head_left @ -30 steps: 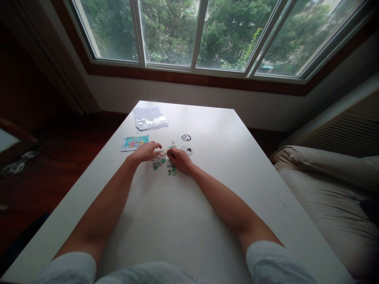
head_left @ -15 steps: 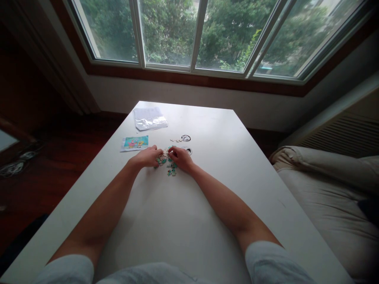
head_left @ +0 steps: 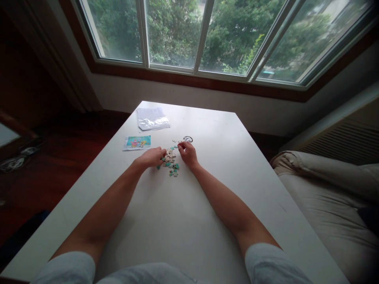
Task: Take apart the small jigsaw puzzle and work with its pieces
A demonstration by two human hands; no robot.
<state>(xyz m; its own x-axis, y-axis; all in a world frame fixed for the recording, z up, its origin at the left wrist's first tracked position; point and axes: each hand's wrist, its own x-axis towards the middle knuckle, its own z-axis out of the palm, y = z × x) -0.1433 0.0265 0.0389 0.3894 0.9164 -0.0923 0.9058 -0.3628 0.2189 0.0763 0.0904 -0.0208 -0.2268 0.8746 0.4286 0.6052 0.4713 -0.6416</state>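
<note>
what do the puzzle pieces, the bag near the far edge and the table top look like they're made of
Puzzle pieces: probably printed cardboard, with teal faces and pale tan backs showing.
Bag: thin clear plastic, glossy and crinkled, catching the window light.
Table: smooth white top with a soft sheen, likely laminate or painted board; the look leaves it open.

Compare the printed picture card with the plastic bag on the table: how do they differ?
The picture card is colourful, teal with cartoon figures; the plastic bag is clear and pale. The card lies flat, the bag is crinkled. The card looks smaller and sits nearer the left hand; the bag lies farther toward the window. Both rest on the white table, touched by neither hand.
</note>
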